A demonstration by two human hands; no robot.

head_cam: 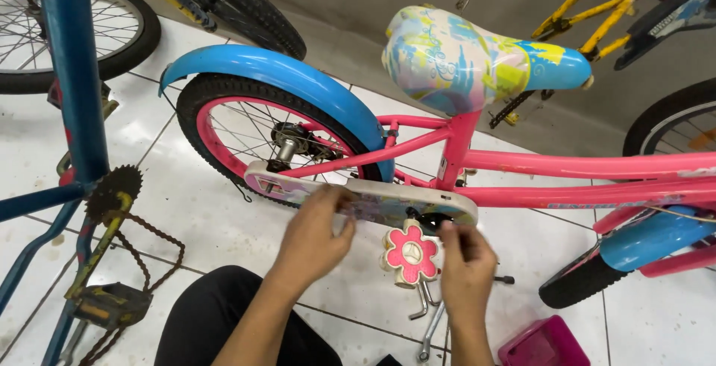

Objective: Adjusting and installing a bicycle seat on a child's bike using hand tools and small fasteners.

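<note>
- Left hand [313,235]: fingers closed on the pale chain guard [373,200] of the pink bicycle [567,164].
- Right hand [466,261]: pinched, possibly gripping something small, beside flower-shaped pedal [410,254].

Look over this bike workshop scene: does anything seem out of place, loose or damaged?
Yes. On the blue bicycle frame at left, the rusty chain hangs slack below its chainring and droops towards the floor. Spanners lie loose on the tiles under the pink bicycle.
</note>
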